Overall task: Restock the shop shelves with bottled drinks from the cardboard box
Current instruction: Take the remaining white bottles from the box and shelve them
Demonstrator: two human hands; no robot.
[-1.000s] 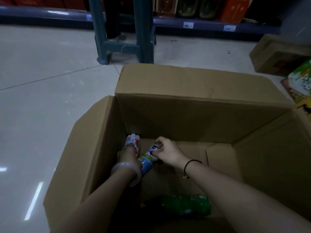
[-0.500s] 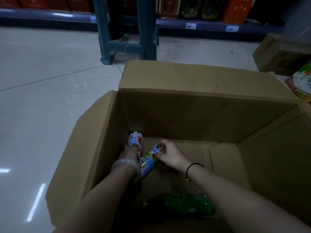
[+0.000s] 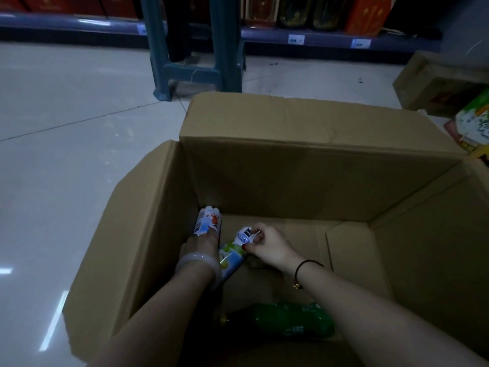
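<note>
A large open cardboard box (image 3: pixel 304 165) stands on the floor in front of me. Both my arms reach down into it. My left hand (image 3: pixel 201 243) grips a white bottle with red print (image 3: pixel 207 221), held upright in the box's far left corner. My right hand (image 3: pixel 267 245) holds a white and green bottle (image 3: pixel 232 256) by its top end, tilted beside the first one. A green plastic bottle (image 3: pixel 288 320) lies on its side on the box floor near me, between my forearms.
Blue shop shelves (image 3: pixel 317 38) with boxed goods and price tags run along the back. A teal shelf upright (image 3: pixel 158 49) stands on the tiled floor beyond the box. Another cardboard box (image 3: pixel 434 83) and a green printed carton (image 3: pixel 473 123) sit at the right.
Both hands have lifted their bottles slightly; the red-print bottle shows more above my left hand. The camera has shifted a little.
</note>
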